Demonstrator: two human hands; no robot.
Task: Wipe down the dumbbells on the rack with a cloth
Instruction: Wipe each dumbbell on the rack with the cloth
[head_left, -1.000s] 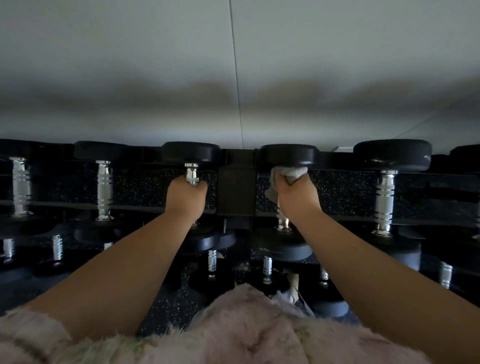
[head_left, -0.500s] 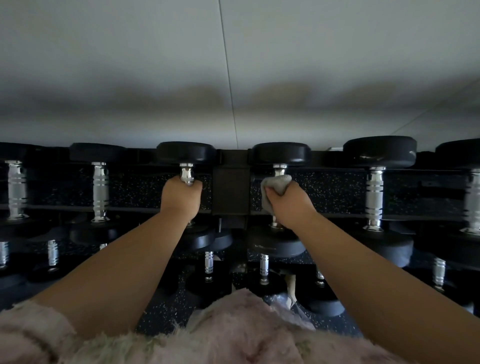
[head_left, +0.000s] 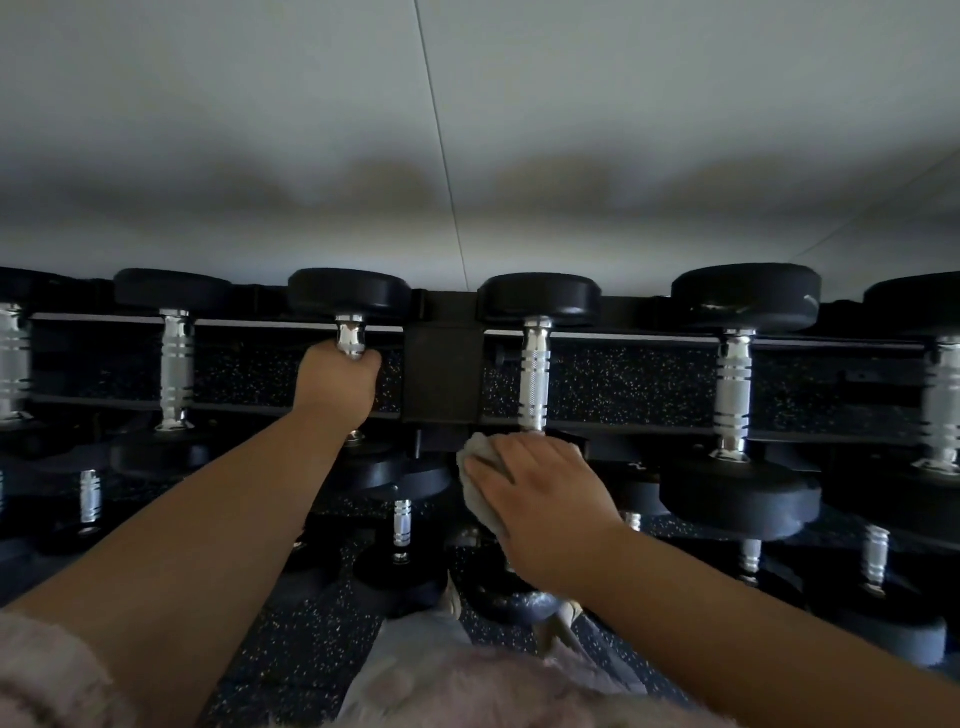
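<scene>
Grey cloth (head_left: 480, 465) is sitting on the near black head of 1 top-tier dumbbell (head_left: 535, 374), the one just right of the centre post (head_left: 441, 374) of the rack (head_left: 649, 340). On top of it is the right grip (head_left: 540, 488), fingers laid fairly flat and pressing the cloth into the rubber rather than bunching it up. The thumb is hidden, so I can't say whether it's pinching an edge. A bit of cloth pokes out on the post side and hangs below the palm.

Meanwhile the left grip (head_left: 337, 387) is wrapped tight round the chrome handle of the neighbour dumbbell (head_left: 349, 291) on the other side of the post. Looks to me like it's just bracing there, not cleaning anything.

So I'd call this the head-wiping step on that 1 dumbbell. Its handle is bare and shiny above the hand, and the far head is up against the wall (head_left: 467, 130).

Next move, I reckon: work the cloth round the rim of that near head with steady pressure, then shift along to the next dumbbell (head_left: 733, 384) on the right. That needs the cloth regathered so it doesn't slip off the curved rubber. Plenty left though, incl. the lower-tier dumbbells (head_left: 402, 522).
</scene>
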